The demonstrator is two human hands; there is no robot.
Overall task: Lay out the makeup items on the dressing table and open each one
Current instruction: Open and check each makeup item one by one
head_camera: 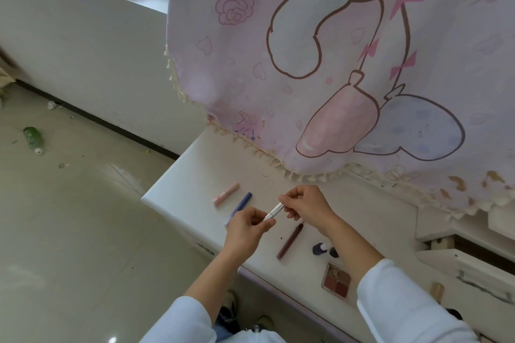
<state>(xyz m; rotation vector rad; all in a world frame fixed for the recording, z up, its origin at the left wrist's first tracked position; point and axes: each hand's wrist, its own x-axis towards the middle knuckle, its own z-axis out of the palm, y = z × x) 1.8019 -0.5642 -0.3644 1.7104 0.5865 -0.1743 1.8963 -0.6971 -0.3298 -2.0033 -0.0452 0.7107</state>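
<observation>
Pink cartoon cloth (348, 64) draped over the back of the white dressing table (189, 175), fringe ending near the hands. Bare tabletop was open toward the left corner; floor dropped off beyond that edge. Eyeshadow palette (336, 281) sat at the front edge. Blue tube (242, 204), brown tube (290, 241) and pink tube (226, 194) lay apart. Left hand (246, 227) and right hand (306, 203) both pinched a silver pen (274, 211), held above the table.

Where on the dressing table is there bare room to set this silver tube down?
Bare top lies between the pink tube and the curtain fringe, also right of the right hand. It is crowded around the brown tube, small bottles and eyeshadow palette.
</observation>
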